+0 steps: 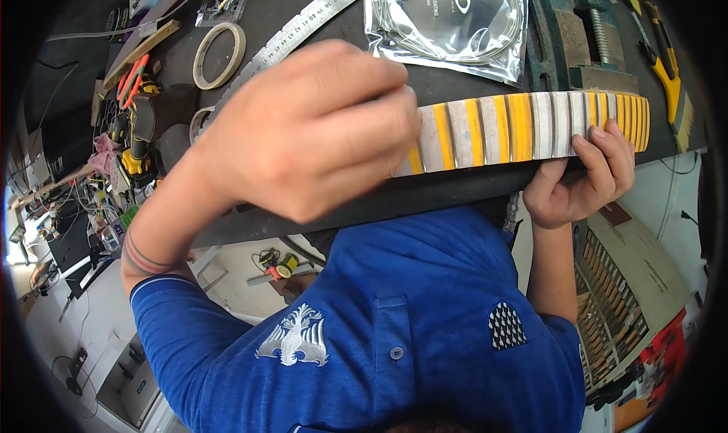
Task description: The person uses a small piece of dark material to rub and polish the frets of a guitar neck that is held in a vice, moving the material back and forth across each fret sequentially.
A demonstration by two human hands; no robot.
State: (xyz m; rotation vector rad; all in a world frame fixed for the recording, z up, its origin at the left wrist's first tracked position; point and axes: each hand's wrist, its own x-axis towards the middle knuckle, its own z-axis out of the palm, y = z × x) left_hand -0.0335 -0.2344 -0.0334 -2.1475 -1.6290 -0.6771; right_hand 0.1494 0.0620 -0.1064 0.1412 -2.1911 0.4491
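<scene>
A long fretboard (493, 130) lies along the near edge of the dark bench, its spaces covered with yellow and whitish tape strips and the thin frets showing between them. My left hand (311, 126) is closed in a fist over its left part, slightly smeared by motion. Whatever the fingers pinch is hidden, and so is the fretboard's left end. Toward the other end, my right hand (588, 175) grips the near edge, fingertips on the taped face and thumb against the side.
Behind the fretboard lie a clear packet of coiled wire (455, 23), a steel ruler (311, 20) and a roll of tape (220, 55). A green bench vise (576, 39) stands at the back right, near a yellow-and-black tool (669, 80). Orange-handled pliers (133, 80) are at the left.
</scene>
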